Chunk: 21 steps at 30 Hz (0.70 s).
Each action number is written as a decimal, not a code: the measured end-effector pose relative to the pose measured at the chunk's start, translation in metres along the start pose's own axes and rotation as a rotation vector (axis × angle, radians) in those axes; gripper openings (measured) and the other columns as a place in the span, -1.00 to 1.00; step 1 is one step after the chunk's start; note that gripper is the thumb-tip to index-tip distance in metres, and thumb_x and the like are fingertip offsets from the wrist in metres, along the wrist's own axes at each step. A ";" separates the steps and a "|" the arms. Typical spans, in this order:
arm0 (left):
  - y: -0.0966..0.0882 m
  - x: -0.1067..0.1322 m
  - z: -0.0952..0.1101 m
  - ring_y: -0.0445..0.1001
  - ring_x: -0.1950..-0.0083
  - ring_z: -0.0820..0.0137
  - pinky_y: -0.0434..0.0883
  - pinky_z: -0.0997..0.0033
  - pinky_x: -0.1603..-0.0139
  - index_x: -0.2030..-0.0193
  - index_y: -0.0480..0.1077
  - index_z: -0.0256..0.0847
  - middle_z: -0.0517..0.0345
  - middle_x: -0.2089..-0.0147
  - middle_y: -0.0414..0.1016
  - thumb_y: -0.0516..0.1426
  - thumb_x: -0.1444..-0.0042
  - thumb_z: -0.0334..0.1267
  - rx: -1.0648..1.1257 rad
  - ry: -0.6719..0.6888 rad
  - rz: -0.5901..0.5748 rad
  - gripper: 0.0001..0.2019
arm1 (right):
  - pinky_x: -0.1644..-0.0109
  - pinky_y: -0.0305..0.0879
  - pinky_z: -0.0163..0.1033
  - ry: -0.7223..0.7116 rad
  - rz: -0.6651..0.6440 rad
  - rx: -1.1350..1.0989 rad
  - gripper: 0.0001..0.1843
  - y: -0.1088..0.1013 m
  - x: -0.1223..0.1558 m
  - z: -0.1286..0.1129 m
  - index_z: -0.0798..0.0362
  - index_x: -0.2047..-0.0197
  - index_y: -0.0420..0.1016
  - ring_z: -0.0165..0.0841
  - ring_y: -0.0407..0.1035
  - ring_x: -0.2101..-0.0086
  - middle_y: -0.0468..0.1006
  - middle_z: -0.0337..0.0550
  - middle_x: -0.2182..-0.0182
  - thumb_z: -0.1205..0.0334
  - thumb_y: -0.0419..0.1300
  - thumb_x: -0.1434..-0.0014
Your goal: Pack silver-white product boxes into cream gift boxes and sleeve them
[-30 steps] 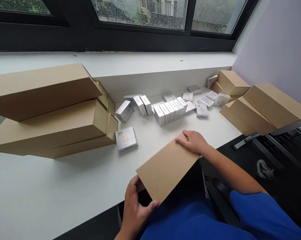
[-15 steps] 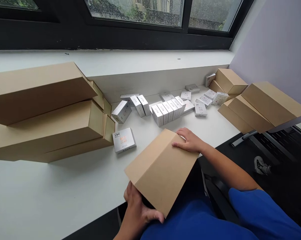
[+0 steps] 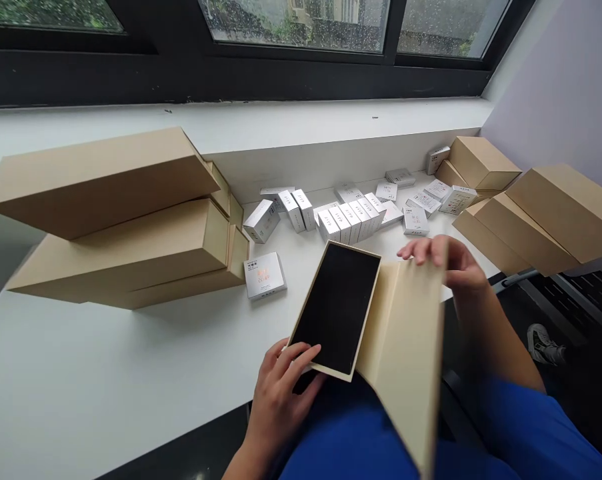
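A brown cardboard box (image 3: 374, 320) stands opened at the table's front edge, its hinged lid (image 3: 413, 333) swung out to the right. Inside the box lies a flat black insert (image 3: 338, 303). My left hand (image 3: 285, 383) grips the near left end of the box, fingertips over the rim and on the black surface. My right hand (image 3: 445, 260) holds the top edge of the lid, with the fingers curled over it. The lid's outer edge is blurred by motion. A small white box with orange print (image 3: 265, 275) lies on the table left of the opened box.
Large brown boxes (image 3: 125, 227) are stacked on the left of the white table (image 3: 195, 360). Several small white boxes (image 3: 353, 217) stand and lie along the back. More brown boxes (image 3: 545, 213) rest at the right end. A wet window (image 3: 305, 27) is behind.
The brown box was closed; now its lid is swung open to the right by my right hand, showing the black insert. My left hand has shifted up onto the rim. The view has turned slightly left.
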<state>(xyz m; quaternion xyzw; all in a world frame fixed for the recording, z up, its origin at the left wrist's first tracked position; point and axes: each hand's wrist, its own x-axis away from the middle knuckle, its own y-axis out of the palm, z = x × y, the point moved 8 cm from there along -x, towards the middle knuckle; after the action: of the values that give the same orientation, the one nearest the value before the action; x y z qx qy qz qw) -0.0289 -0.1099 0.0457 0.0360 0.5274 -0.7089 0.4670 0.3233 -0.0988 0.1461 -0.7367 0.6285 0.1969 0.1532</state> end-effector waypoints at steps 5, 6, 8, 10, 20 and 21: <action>-0.009 -0.008 0.019 0.51 0.16 0.29 0.54 0.28 0.05 -0.06 0.55 -0.19 0.11 0.19 0.65 0.28 -0.36 -0.45 -0.071 0.144 0.077 -0.81 | -0.16 0.59 -0.04 0.003 0.178 0.068 -0.38 -0.078 0.050 0.025 -0.12 0.57 0.41 -0.18 0.60 0.12 0.57 -0.14 0.41 -0.48 0.42 -0.01; -0.008 -0.008 0.022 0.50 0.18 0.30 0.54 0.28 0.05 -0.04 0.55 -0.20 0.12 0.20 0.66 0.30 -0.35 -0.44 -0.068 0.159 0.085 -0.82 | -0.12 0.59 -0.06 0.074 0.298 0.135 -0.37 -0.098 0.064 0.036 -0.11 0.59 0.42 -0.18 0.60 0.13 0.59 -0.12 0.40 -0.48 0.43 0.02; -0.006 -0.008 0.028 0.49 0.20 0.30 0.52 0.28 0.06 -0.02 0.55 -0.20 0.14 0.22 0.66 0.33 -0.32 -0.44 -0.066 0.185 0.100 -0.82 | -0.09 0.58 -0.09 0.225 0.599 0.246 -0.52 -0.134 0.101 0.053 -0.08 0.52 0.52 -0.21 0.60 0.09 0.69 -0.11 0.25 -0.29 0.49 0.03; -0.002 -0.009 0.033 0.49 0.20 0.30 0.50 0.28 0.05 -0.01 0.55 -0.21 0.14 0.22 0.66 0.34 -0.30 -0.47 -0.075 0.188 0.112 -0.81 | -0.08 0.55 -0.13 0.300 0.902 0.251 -0.76 -0.156 0.141 0.059 -0.06 0.36 0.58 -0.26 0.60 0.05 0.71 -0.15 0.08 0.05 0.47 0.06; 0.002 -0.020 0.037 0.53 0.21 0.30 0.49 0.30 0.08 0.00 0.53 -0.18 0.14 0.23 0.64 0.32 -0.31 -0.48 -0.078 0.125 0.143 -0.81 | 0.06 0.45 0.02 0.281 1.591 0.432 -0.78 -0.132 0.283 0.013 -0.16 0.32 0.42 -0.19 0.51 0.18 0.60 -0.13 0.20 0.02 0.14 0.10; 0.001 -0.021 0.037 0.54 0.22 0.30 0.50 0.31 0.08 0.02 0.52 -0.18 0.15 0.25 0.64 0.32 -0.31 -0.47 -0.072 0.129 0.137 -0.82 | 0.11 0.41 0.09 0.331 1.598 0.439 -0.82 -0.116 0.293 0.018 -0.19 0.41 0.33 -0.12 0.48 0.23 0.54 -0.11 0.31 -0.06 0.10 0.07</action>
<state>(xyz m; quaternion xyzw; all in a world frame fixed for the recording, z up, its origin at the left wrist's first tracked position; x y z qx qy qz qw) -0.0004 -0.1258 0.0726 0.1006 0.5778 -0.6519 0.4807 0.4747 -0.3252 -0.0132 -0.0438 0.9989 0.0089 0.0133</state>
